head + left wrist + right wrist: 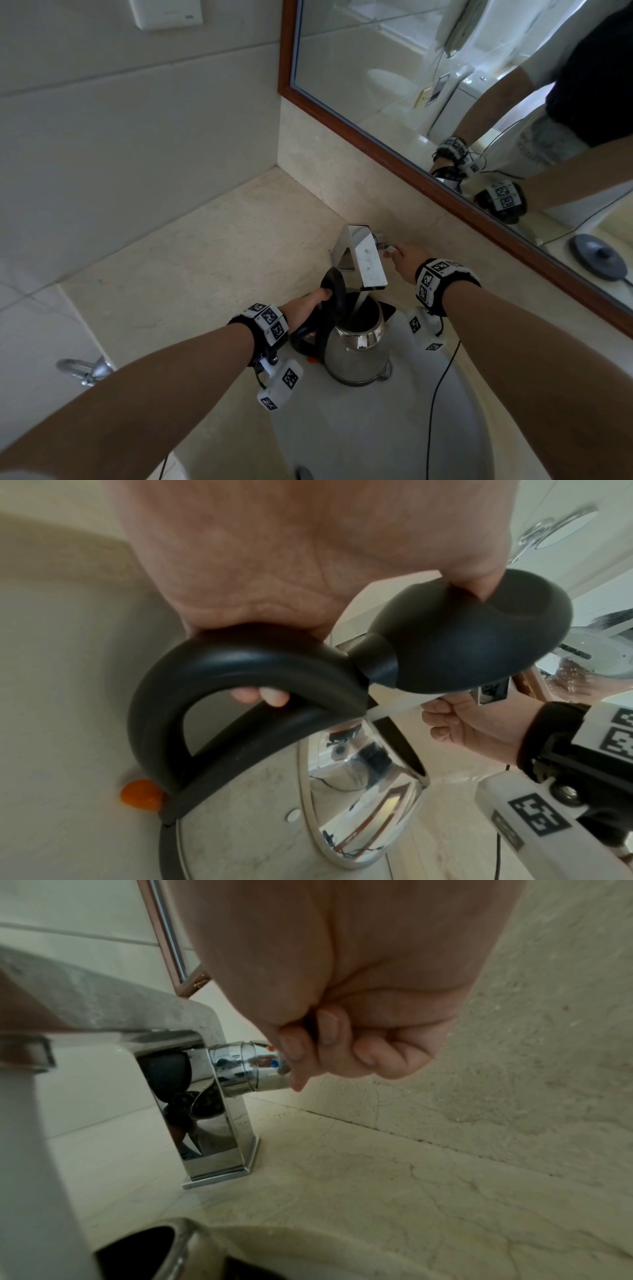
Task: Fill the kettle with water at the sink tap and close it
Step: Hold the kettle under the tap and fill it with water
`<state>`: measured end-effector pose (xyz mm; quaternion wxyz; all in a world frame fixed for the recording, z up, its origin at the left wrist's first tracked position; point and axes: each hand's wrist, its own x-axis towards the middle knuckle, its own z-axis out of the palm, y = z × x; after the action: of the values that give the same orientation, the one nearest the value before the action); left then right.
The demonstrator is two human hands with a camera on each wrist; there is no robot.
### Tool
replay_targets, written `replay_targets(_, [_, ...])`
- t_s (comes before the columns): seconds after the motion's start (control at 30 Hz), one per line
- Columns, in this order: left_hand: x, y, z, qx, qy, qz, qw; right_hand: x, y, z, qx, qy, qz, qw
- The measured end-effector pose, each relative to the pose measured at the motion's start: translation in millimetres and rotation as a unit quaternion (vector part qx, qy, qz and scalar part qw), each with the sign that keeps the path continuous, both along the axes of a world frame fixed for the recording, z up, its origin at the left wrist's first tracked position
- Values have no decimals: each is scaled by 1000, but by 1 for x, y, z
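Beige marble countertop [191, 260] meeting a pale tiled wall [120, 137]; wood-framed mirror [376, 144] along the back edge, white wall plate [166, 12] high on the tiles. White sink basin [370, 428] sunk into the counter. Chrome wall fitting [85, 368] at lower left, below the counter edge. Grey round kettle base [597, 257] visible only as a reflection in the mirror. Black cable [436, 394] trailing across the basin rim from the right wrist.

Square chrome tap [364, 260] overhanging the basin, spout directly above the kettle mouth, a stream of water [359, 303] falling into it. Side lever [253, 1066] with red and blue dots projecting from the tap body toward the mirror.

Stainless-steel kettle [358, 353] standing upright in the basin under the spout; polished upper band, brushed lower body, black handle [240, 669], black spout lip, orange switch [142, 795] at the handle foot. Black lid [334, 286] hinged open, tilted up toward the handle side.

Left hand [308, 305] wrapped around the handle top, thumb pressing on the raised lid. Right hand [407, 258] curled, fingertips [293, 1047] pinching the lever end.
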<state>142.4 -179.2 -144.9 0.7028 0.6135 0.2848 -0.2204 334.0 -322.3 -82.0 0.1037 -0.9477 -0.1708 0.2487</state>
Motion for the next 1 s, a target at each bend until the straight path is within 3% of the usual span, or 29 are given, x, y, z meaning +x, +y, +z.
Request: replay_targets(1.0, [-2,-1,3,-9,4,11,1000,2,-1,-4,20,0,-7,1000])
